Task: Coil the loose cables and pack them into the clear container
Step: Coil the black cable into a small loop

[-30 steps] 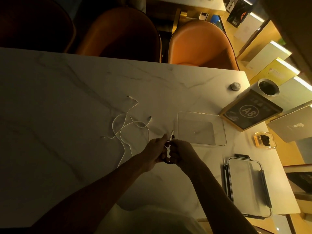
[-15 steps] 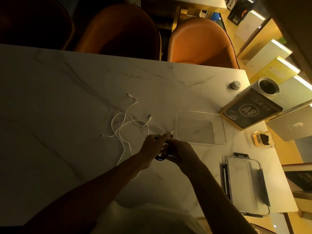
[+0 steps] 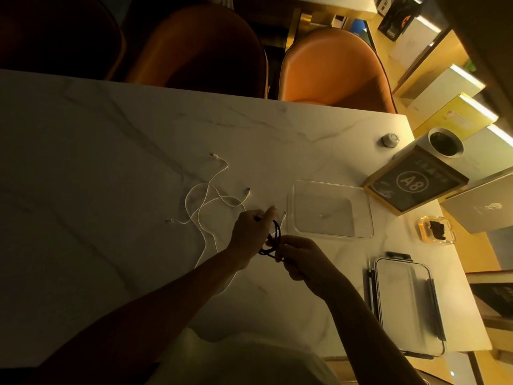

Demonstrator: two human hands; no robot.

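A black cable [image 3: 273, 240] hangs in a small coil between my two hands above the marble table [image 3: 111, 162]. My left hand [image 3: 251, 232] pinches one end of it near the coil's top. My right hand [image 3: 302, 258] grips the coil's lower part with curled fingers. Loose white cables [image 3: 206, 202] lie tangled on the table just left of my hands. The clear container [image 3: 331, 208] stands open and holds nothing, just right of my left hand.
The container's lid [image 3: 408, 304] with dark clips lies at the table's near right corner. A framed "A8" sign [image 3: 415, 183], a white cup [image 3: 445, 143], a small amber dish [image 3: 435, 229] and a round knob [image 3: 390, 139] sit along the right edge. Orange chairs [image 3: 330, 68] stand behind the table.
My hands have drawn apart a little: the right one dropped lower and nearer to me, and the black coil now shows between them. The white cables have not moved.
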